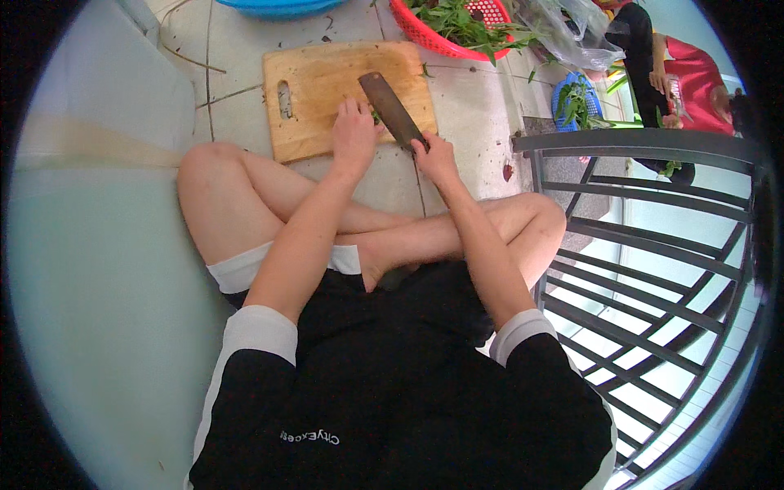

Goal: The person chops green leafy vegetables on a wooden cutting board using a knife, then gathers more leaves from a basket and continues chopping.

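On the floor in front of my crossed legs lies a wooden cutting board [314,77] with a slot handle at its left end. My right hand [437,158] grips the handle of a dark, broad-bladed cleaver [388,106], whose blade slants up and left over the board. Close to the left of the blade, my left hand [355,135] rests on the board with its fingers bent down. A small bit of green leaves [376,118] shows at its thumb, mostly hidden by the hand.
Beyond the board stand a red basket [441,39] of leafy greens and a blue basin [282,6]. A clear plastic bag [576,37] and a blue basket [572,102] sit further right. Dark railings [645,147] rise at right; another person [698,82] sits past them. A pale wall stands left.
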